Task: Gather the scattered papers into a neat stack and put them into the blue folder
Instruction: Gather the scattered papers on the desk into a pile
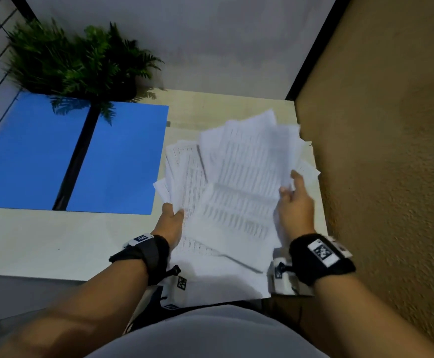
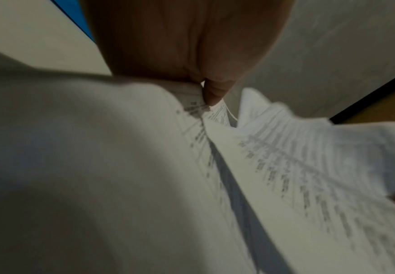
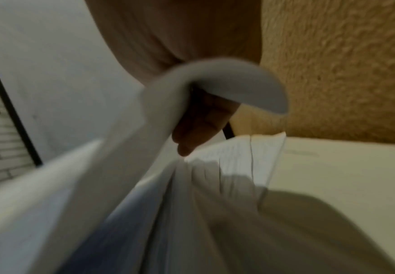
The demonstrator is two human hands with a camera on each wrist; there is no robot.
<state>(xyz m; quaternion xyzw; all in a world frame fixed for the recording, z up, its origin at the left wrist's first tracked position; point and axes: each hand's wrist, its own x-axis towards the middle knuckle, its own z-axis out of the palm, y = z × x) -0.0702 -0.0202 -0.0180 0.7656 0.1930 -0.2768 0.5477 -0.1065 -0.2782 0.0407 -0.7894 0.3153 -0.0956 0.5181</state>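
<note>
A loose, fanned bundle of white printed papers (image 1: 236, 192) is held between both hands over the right part of the pale table (image 1: 55, 241). My left hand (image 1: 173, 215) grips the bundle's left edge, thumb on top; the left wrist view shows the thumb (image 2: 213, 92) pressing on the papers (image 2: 285, 166). My right hand (image 1: 292, 192) holds the right edge, and the right wrist view shows a sheet (image 3: 215, 79) curling over its fingers (image 3: 196, 129). The blue folder (image 1: 117, 161) lies open and flat to the left, a black spine (image 1: 77, 156) down its middle.
A green fern plant (image 1: 81, 63) stands behind the folder at the back left. A textured tan wall (image 1: 381, 140) runs close along the table's right edge, a white wall (image 1: 210, 42) behind. The table's front edge is near my body.
</note>
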